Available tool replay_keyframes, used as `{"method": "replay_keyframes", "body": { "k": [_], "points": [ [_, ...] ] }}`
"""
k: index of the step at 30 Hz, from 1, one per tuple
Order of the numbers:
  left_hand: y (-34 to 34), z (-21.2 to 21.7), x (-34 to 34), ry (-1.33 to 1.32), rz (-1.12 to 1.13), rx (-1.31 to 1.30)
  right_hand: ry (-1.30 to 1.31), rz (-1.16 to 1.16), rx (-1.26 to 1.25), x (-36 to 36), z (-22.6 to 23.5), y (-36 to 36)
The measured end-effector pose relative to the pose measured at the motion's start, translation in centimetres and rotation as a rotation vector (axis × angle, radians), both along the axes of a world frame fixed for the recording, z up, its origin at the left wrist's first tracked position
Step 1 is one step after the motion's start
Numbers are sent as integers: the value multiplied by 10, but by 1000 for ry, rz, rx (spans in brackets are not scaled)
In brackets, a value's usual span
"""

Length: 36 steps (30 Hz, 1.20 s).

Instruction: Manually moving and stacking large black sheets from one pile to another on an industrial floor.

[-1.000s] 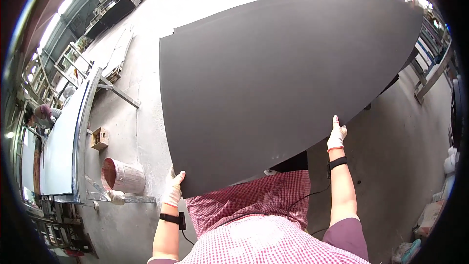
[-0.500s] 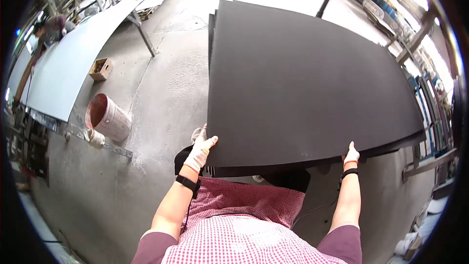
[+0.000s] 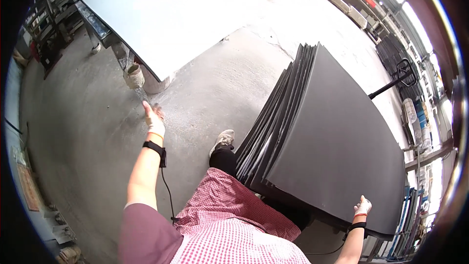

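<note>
Off to the left, my left hand, in a pale glove with bare fingertips, is raised over the floor. Its fingers are apart and it holds nothing. A stack of large black sheets stands on my right, its layers fanned along the left side. Over the near right part of the top sheet is my right hand, gloved the same way, with fingers loosely bent and nothing visible in them. Whether it touches the sheet is unclear.
A white panel lies on a stand at the far left. A crusted container hangs by its corner, and a bucket is partly hidden beneath. Behind the stack rises a black handle. Racks line the right side.
My left hand has left the top sheet's corner and swung left. My right hand is now over the sheet instead of at its edge. The view has turned left, toward the white panel.
</note>
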<state>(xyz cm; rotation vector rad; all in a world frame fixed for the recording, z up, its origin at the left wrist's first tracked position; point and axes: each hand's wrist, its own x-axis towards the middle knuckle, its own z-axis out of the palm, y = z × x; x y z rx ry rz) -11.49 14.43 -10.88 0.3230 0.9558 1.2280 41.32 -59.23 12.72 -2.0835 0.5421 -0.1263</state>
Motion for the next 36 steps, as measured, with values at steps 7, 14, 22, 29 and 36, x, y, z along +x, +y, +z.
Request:
{"method": "replay_keyframes", "body": {
  "k": [7, 14, 22, 29, 36],
  "points": [
    [108, 155, -15, 154, 230, 255, -133, 325, 136, 24, 75, 132],
    [126, 135, 10, 729, 26, 407, -311, 844, -22, -8, 113, 325],
    [-70, 69, -60, 934, -486, 299, -367, 1634, 48, -239, 90, 495],
    [-270, 186, 13, 1172, -678, 1453, -954, 2089, -238, -425, 168, 522],
    [-340, 255, 64, 877, -1423, 1714, -1648, 1495, -835, -396, 196, 445]
  ]
}}
